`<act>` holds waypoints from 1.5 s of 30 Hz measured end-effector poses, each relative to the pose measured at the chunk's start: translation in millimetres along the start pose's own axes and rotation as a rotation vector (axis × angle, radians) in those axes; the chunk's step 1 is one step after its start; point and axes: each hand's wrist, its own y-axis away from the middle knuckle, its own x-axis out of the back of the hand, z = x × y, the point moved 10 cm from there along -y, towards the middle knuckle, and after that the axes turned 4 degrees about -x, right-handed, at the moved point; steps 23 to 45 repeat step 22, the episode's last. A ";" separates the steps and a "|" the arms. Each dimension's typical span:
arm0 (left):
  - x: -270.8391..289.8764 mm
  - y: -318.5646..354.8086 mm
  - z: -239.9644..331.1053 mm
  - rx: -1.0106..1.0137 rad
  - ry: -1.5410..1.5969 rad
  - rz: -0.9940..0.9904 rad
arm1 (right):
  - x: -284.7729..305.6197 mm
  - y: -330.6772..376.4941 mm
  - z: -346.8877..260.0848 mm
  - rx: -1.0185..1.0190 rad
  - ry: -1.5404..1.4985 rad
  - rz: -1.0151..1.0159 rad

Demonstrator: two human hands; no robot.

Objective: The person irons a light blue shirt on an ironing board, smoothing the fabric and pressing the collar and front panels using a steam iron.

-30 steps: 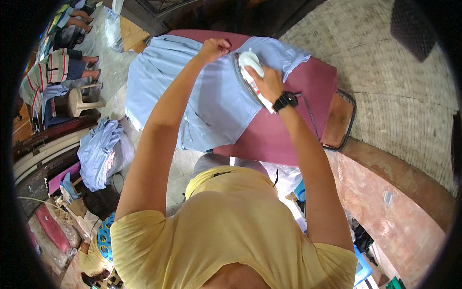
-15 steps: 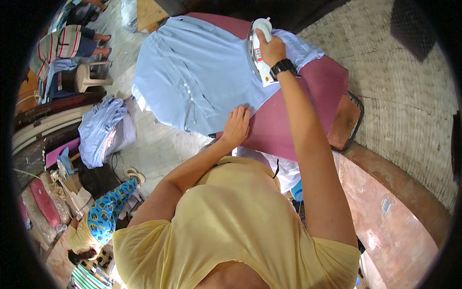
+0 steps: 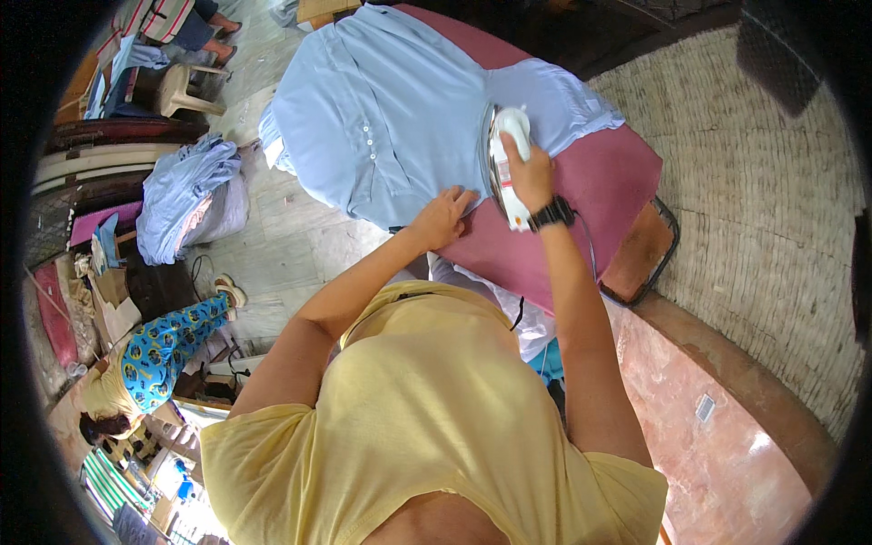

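Gripping iron (image 3: 505,163) in right hand (image 3: 530,173); left hand (image 3: 442,218) flat on shirt (image 3: 381,127).

Since 1 second back, my left hand (image 3: 445,216) has left the far end of the light blue shirt (image 3: 381,118) and now lies flat on its near hem, at the near edge of the maroon ironing table (image 3: 609,182). My right hand (image 3: 529,173) has drawn the white iron (image 3: 507,163) back from the table's far edge toward its middle. The shirt has gone from bunched to spread wide, hanging over the table's left edge.
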 end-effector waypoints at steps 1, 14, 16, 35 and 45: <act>1.6 1.1 1.0 -0.001 0.027 0.006 | 0.3 14.7 7.1 -0.032 -0.010 -0.069; 8.3 2.9 2.7 -0.002 0.133 0.043 | 1.2 -28.9 -11.0 0.057 -0.084 0.166; 10.5 1.3 3.7 0.003 0.137 0.040 | -1.5 -35.2 -7.3 -0.034 -0.035 0.137; 11.6 -9.5 -6.3 0.007 0.235 -0.050 | -9.5 -76.4 -2.8 -0.033 0.027 0.119; 11.6 -9.5 -6.3 0.007 0.235 -0.050 | -9.5 -76.4 -2.8 -0.033 0.027 0.119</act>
